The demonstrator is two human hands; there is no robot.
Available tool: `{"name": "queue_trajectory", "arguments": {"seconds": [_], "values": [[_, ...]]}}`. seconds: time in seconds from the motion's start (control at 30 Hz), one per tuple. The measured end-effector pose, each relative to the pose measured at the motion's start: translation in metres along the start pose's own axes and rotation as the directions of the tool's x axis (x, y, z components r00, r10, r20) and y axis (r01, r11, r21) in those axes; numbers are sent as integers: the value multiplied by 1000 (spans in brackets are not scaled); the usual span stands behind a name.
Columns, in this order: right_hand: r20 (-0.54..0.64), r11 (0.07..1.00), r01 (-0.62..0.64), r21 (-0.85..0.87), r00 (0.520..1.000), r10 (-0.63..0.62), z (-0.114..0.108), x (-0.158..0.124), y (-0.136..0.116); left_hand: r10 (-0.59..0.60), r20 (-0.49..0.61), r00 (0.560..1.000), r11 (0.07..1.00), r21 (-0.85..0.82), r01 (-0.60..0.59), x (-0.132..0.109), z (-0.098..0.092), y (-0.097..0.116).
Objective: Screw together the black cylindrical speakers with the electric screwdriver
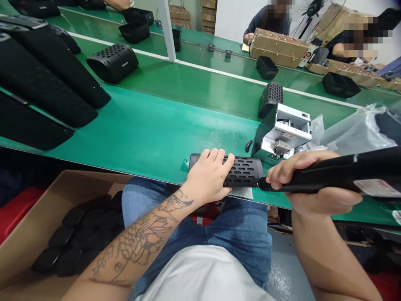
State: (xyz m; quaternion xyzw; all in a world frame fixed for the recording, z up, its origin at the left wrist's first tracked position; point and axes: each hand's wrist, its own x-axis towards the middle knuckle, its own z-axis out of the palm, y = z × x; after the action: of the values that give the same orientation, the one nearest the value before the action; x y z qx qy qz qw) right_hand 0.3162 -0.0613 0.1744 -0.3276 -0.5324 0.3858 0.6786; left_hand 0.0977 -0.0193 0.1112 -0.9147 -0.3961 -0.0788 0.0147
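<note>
My left hand (210,173) lies over a black speaker housing (246,170) with slotted holes, thumb and fingers wrapped around it. The housing lies on its side at the near edge of the green bench, partly hidden by that hand. My right hand (308,179) grips a black electric screwdriver (338,169), held almost level. Its tip points left and meets the housing's right end; I cannot make out a screw there. Just behind them stands a white and grey screw feeder (283,133), with a small black piece (249,145) beside it.
Large black panels (46,79) stand at the left of the green bench (150,129). More speaker housings (112,62) sit on the belt beyond. Clear plastic bags (354,127) lie at right. An open carton (59,200) holding black parts is below left. Two people work across the line.
</note>
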Motion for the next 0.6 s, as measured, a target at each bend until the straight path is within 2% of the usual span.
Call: {"name": "queue_trajectory", "arguments": {"seconds": [0.1, 0.27, 0.47, 0.6], "values": [[86, 999, 8, 54, 996, -13, -2, 2, 5, 1, -3, 1000, 1000, 8, -1, 0, 0, 1], [148, 995, -12, 100, 989, -3, -8, 5, 11, 5, -2, 1000, 1000, 11, -5, 0, 0, 1], [175, 993, -11, 117, 985, -9, -11, 4, 16, 2, 0, 1000, 1000, 7, -2, 0, 1, 0], [136, 999, -2, 34, 991, -3, -7, 0, 12, 3, 3, 1000, 1000, 14, -3, 0, 1, 1]]}}
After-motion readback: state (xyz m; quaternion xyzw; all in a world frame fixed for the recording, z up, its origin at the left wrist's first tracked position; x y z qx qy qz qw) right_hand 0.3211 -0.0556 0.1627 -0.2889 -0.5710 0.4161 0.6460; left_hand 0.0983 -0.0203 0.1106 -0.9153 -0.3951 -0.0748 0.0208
